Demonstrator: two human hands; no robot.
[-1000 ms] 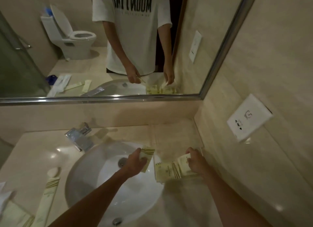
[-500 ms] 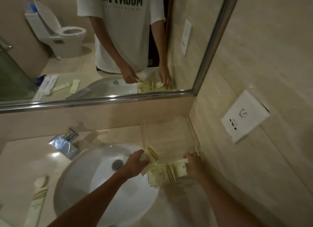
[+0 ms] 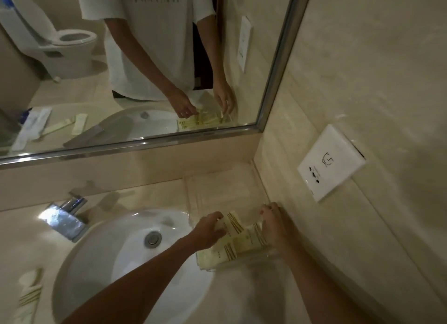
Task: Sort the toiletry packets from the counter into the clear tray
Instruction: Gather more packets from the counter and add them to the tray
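Both hands are at the clear tray (image 3: 244, 265); left hand (image 3: 209, 229) and right hand (image 3: 273, 227) pinch packets (image 3: 238, 241).

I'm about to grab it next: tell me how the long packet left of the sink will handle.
The long packet looks flat and thin, so probably light and somewhat bendy. It lies flat on the smooth counter, so it may slide rather than roll.

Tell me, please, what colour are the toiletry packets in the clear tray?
Pale yellow-cream paper packets with darker olive stripes, head view.

A white sink (image 3: 101, 263) with chrome faucet (image 3: 65, 217) sits below a mirror (image 3: 135, 65); a wall socket (image 3: 331, 163) is mounted right.
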